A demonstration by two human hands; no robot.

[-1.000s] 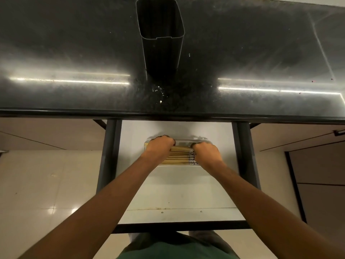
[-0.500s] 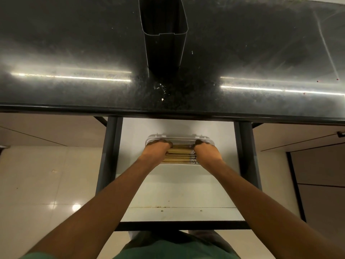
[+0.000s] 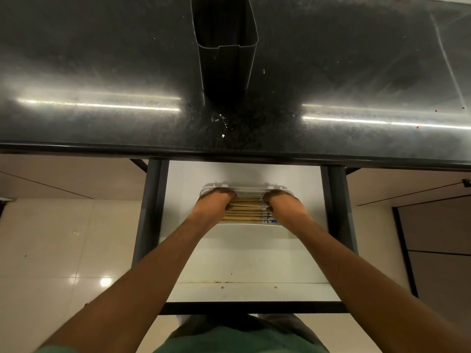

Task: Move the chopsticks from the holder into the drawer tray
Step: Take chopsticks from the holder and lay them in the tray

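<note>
Green shirt [image 3: 229, 340] at the bottom edge, nearest point, well short of the tray [image 3: 251, 190]. Open drawer [image 3: 244, 258] with a white floor and dark side rails; the tray sits on it toward the far end. Both forearms reach in toward the tray. Left hand [image 3: 214, 203] lies knuckles-up over the tray's left end, fingers together and curled down onto the chopsticks [image 3: 244, 210]; fingertips out of sight. Right hand [image 3: 284, 204] mirrors it over the tray's right end, fingers curled down on the patterned chopstick tips. Chopsticks lie inside the tray, side by side, running left to right, flat. Beyond the tray, a dark glossy counter [image 3: 102, 72] overhangs the drawer. Holder [image 3: 224, 47], dark and rectangular, stands upright on the counter, straight beyond the tray, well apart from it.
</note>
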